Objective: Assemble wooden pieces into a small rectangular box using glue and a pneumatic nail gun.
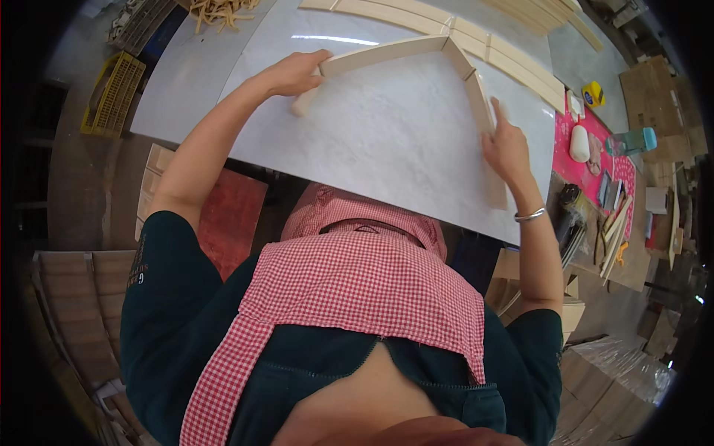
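Observation:
A jointed strip of pale wood (387,54) stands on edge on the white marbled tabletop (394,126), bent at its joints into an open-sided frame. My left hand (297,73) grips it at the left corner, where a short end piece (306,101) folds toward me. At the right side, my right hand (509,149) is closed round the strip, its index finger stretched along the outer face. The strip's near right end (495,195) is blurred. My right palm hides part of the wood.
Long flat wooden strips (461,39) lie across the table's far side. Thin curly offcuts (223,12) are heaped at the far left. To the right, a pink cloth (565,152) bears a white bottle (579,143); a teal-lidded container (632,141) and a yellow tape measure (593,94) are nearby.

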Demonstrator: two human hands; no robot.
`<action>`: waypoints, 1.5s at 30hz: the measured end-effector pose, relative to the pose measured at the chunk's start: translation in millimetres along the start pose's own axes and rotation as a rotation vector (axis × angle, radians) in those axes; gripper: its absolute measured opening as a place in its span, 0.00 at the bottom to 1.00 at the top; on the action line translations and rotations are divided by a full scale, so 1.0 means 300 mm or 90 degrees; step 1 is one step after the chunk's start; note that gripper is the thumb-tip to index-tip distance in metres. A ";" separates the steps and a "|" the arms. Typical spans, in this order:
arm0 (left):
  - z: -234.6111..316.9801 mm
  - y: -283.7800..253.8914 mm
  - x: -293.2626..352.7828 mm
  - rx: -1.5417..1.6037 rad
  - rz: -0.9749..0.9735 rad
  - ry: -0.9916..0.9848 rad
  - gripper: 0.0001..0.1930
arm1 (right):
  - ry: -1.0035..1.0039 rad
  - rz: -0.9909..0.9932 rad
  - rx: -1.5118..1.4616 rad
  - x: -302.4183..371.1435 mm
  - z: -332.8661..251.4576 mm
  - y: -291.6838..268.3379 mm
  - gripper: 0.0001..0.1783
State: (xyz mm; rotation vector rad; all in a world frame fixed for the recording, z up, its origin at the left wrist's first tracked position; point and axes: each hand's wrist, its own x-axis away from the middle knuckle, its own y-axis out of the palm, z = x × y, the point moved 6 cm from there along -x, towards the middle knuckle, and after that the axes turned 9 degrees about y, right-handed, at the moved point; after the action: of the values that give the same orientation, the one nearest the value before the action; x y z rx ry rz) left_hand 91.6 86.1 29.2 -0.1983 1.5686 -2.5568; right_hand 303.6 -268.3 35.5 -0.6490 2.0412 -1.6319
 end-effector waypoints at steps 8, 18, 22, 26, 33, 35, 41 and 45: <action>-0.022 0.082 0.067 0.263 0.123 -0.145 0.19 | -0.150 -0.102 -0.252 0.144 -0.281 0.041 0.15; 0.018 0.152 0.006 0.290 0.147 -0.043 0.22 | -0.422 0.200 -0.075 0.156 -0.498 0.083 0.16; 0.033 0.150 0.005 0.236 0.167 -0.002 0.20 | -0.383 0.170 -0.137 0.141 -0.501 0.126 0.18; 0.027 0.154 0.006 0.226 0.172 0.006 0.20 | -0.347 0.147 -0.149 0.136 -0.502 0.138 0.17; 0.058 0.153 0.055 0.377 0.132 -0.049 0.26 | -0.315 0.145 -0.137 0.118 -0.516 0.145 0.17; 0.060 0.162 0.073 0.505 0.109 -0.080 0.29 | -0.306 0.143 -0.135 0.118 -0.514 0.144 0.17; 0.024 0.253 0.166 0.528 -0.001 0.055 0.39 | -0.283 0.099 -0.085 0.111 -0.522 0.165 0.15; 0.054 0.220 0.168 0.477 0.060 0.046 0.43 | -0.425 0.174 -0.176 0.153 -0.597 0.142 0.17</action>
State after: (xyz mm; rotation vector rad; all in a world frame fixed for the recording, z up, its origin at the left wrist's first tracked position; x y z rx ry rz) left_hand 48.2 33.2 -20.3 0.0515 0.5263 -2.8784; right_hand 155.1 -150.5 27.9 -0.8283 1.7532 -0.8274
